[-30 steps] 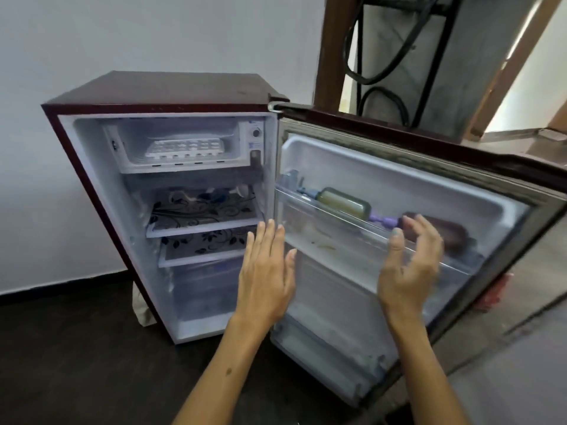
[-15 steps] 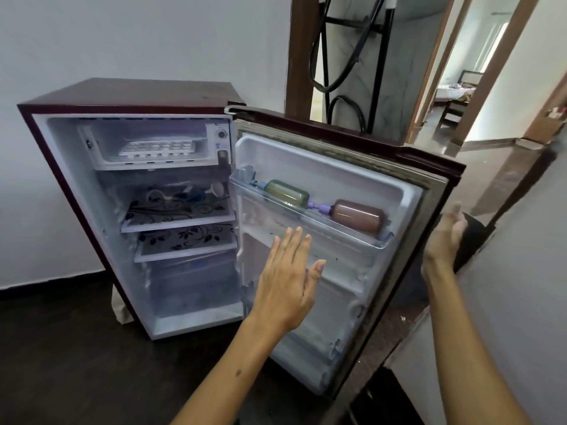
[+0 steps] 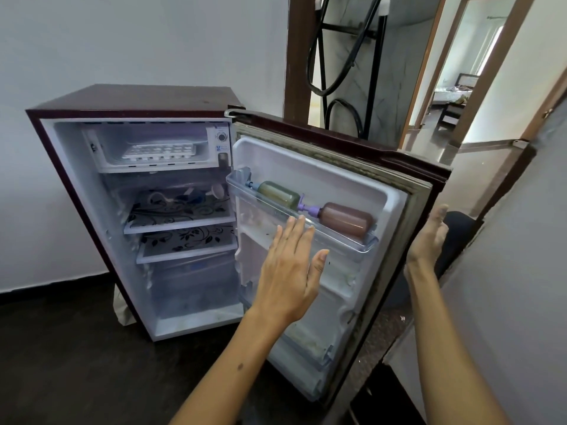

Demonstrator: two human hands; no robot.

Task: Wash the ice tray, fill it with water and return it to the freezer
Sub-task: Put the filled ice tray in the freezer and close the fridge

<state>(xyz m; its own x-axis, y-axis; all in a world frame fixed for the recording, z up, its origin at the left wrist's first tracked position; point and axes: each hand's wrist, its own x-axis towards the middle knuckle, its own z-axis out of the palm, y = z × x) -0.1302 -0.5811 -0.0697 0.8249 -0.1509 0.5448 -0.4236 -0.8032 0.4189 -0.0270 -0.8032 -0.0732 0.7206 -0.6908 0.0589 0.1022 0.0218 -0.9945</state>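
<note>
So from the head cam you're right at the start of this one: the fridge door [image 3: 352,210] is swung wide and the ice tray [image 3: 159,151] is sitting untouched in the little freezer compartment [image 3: 147,165] at the top of the fridge [image 3: 132,101], so I'd say the step in hand is just getting the door out of the way before you fetch the tray. Nothing's washed or filled yet by the look of it. Your left hand [image 3: 290,271] is hovering in front of the door's inner liner, fingers straight and together, thumb out, grip released, holding nothing. Your right hand [image 3: 429,237] is out past the door's free edge, palm facing in, fingers relaxed and also released; can't tell if it's actually touching the edge. Next move, I reckon, is reaching up and left into the freezer compartment, well apart from where either hand is now, and sliding the tray out level. Two bottles [image 3: 346,220] lie in the door shelf, so don't bump them.
</note>
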